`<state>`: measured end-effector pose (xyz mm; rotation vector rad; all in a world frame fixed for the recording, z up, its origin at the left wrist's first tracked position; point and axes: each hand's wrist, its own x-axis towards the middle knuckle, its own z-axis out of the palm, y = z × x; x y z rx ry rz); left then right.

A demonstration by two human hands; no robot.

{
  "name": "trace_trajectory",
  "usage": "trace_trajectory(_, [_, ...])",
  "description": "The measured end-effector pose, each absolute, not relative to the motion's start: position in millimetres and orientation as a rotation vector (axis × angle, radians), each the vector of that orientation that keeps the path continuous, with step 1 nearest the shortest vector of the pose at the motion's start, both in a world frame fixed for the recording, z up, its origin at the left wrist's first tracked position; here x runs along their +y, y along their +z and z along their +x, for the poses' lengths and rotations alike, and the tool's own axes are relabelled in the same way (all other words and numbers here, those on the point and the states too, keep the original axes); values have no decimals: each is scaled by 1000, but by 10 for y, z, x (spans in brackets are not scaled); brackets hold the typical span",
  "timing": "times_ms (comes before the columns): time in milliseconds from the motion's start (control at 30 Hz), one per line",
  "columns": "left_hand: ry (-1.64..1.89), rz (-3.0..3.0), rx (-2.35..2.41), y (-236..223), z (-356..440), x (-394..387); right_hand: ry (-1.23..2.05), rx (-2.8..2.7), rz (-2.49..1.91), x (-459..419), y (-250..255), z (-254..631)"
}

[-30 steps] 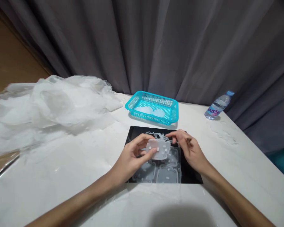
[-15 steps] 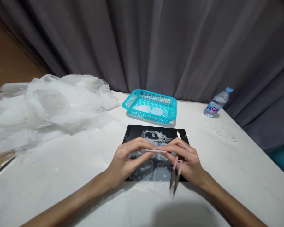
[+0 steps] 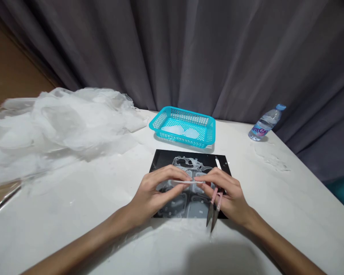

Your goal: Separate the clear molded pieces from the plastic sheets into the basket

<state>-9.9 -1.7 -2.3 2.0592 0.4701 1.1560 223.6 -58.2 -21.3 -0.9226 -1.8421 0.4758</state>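
Both hands meet over a black mat [image 3: 160, 162] on the white table. My left hand [image 3: 154, 191] and my right hand [image 3: 227, 193] pinch a thin translucent plastic piece [image 3: 189, 182] between their fingertips, held edge-on and level. My right hand also grips small pink-handled snips [image 3: 213, 208], blades pointing towards me. On the mat lie a translucent moulded sheet of similar pieces [image 3: 186, 202] and a tangle of trimmed plastic scrap [image 3: 189, 163].
A turquoise mesh basket [image 3: 183, 126] behind the mat holds two pale pieces. A heap of crumpled clear plastic film [image 3: 54, 126] covers the table's left side. A small water bottle [image 3: 265, 124] lies at the far right. Grey curtains hang behind.
The plastic piece was face-up in my left hand; now it is turned edge-on and pinched by both hands. The snips have come into sight in my right hand.
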Motion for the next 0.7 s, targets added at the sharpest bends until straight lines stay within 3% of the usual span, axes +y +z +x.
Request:
trace_trajectory(467, [1012, 1734, 576, -99, -61, -17, 466, -1912, -1013, -554, -241, 2235])
trace_trajectory(700, [967, 2025, 556, -87, -95, -26, 348, -1932, -947, -619, -255, 2194])
